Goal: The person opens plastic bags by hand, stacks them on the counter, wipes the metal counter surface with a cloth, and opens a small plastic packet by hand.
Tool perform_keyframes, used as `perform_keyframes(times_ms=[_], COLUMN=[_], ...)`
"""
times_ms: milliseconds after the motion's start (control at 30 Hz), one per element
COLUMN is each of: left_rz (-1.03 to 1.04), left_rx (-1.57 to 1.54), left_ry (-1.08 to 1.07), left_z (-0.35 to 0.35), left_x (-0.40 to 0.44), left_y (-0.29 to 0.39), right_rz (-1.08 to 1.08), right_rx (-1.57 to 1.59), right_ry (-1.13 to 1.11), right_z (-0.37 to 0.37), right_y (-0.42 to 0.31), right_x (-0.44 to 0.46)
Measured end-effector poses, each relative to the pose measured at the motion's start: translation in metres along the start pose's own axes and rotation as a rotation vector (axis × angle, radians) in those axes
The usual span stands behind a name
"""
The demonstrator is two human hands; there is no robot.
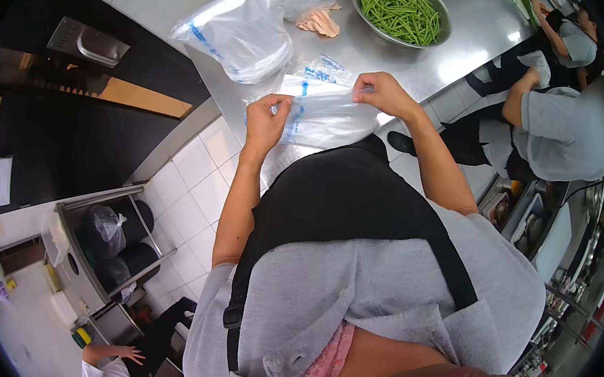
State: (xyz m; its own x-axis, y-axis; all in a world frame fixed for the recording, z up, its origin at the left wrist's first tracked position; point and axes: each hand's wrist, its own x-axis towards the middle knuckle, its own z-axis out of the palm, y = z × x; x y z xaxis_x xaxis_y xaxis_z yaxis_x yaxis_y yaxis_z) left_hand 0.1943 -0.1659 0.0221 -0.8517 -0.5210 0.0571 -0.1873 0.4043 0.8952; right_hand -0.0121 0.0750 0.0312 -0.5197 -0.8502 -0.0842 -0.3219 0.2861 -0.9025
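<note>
A clear plastic bag [332, 118] with blue print is stretched between my two hands over the near edge of the steel table. My left hand [267, 123] pinches its left top corner, fingers closed. At the right top corner, my right hand [384, 95] grips the bag between thumb and fingers. Just behind lies a flat printed plastic wrapper [324, 69]. Farther back on the left sits a large stack of clear plastic bags [242, 32]. A metal bowl [447, 25] full of green beans [401, 13] stands at the back right.
A crumpled pinkish-tan piece [319, 22] lies on the steel table [476, 44] beside the bowl. Two people in grey shirts [563, 130] are at the right. Another person [110, 374] is at the lower left. A black door [89, 53] stands at the left.
</note>
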Motion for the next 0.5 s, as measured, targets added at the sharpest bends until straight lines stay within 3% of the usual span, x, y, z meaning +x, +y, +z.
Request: perform_keyframes(times_ms=[100,200,300,433,500], left_rz=[-0.006,-0.056,-0.025,-0.018,0.132], left_rx=[-0.008,0.015,-0.022,-0.045,0.029], left_ry=[0.011,0.041,0.087,0.057,0.178], left_z=[0.004,0.003,0.006,0.001,0.003], left_x=[0.000,0.002,0.006,0.009,0.007], left_y=[0.007,0.011,0.003,-0.004,0.000], right_rz=[0.159,0.056,0.079,0.147,0.143], right_rx=[-0.203,-0.102,0.088,0.097,0.109], right_ry=[-0.032,-0.025,-0.034,-0.075,-0.060], right_z=[-0.003,-0.004,-0.012,-0.020,-0.017], right_y=[-0.015,-0.007,-0.007,0.006,0.002], right_x=[0.000,-0.004,-0.010,-0.010,-0.011])
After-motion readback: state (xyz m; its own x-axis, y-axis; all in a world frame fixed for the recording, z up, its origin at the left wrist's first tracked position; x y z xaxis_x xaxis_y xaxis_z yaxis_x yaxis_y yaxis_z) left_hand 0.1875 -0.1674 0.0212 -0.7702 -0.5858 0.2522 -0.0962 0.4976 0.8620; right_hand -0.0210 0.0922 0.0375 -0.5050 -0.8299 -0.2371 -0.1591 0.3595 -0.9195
